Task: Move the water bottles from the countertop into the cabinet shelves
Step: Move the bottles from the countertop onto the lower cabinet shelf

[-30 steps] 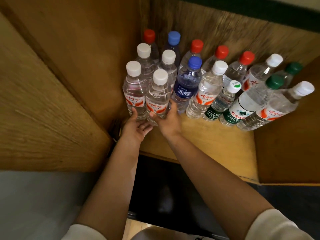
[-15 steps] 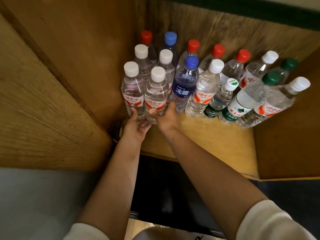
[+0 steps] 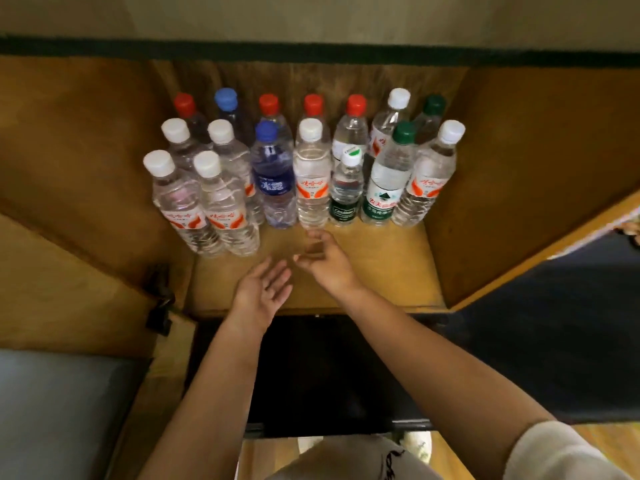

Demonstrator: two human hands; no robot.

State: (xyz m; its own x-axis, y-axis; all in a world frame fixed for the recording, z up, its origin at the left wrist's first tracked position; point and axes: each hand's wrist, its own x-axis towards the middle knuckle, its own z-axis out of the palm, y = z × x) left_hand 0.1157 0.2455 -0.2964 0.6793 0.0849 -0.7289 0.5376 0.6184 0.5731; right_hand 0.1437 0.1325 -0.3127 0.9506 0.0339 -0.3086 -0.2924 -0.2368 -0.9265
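Several water bottles stand in rows on the wooden cabinet shelf (image 3: 381,258). Two white-capped bottles, one (image 3: 180,209) at the front left and one (image 3: 225,213) beside it, stand nearest me. A dark blue bottle (image 3: 273,178) stands behind them to the right. My left hand (image 3: 263,289) hovers palm up over the shelf's front part, fingers relaxed, holding nothing. My right hand (image 3: 322,258) is just right of it, fingers loosely curled, empty, a little short of the front row. Neither hand touches a bottle.
Wooden cabinet side walls rise at left (image 3: 86,161) and right (image 3: 519,174). An open door with a dark hinge (image 3: 161,299) stands at the lower left. Below the shelf lies a dark opening (image 3: 329,368). A grey surface (image 3: 59,410) sits at the bottom left.
Both hands let go of the two front-left white-capped bottles and drew back toward the shelf's front edge. The camera view swung to face the shelf squarely.
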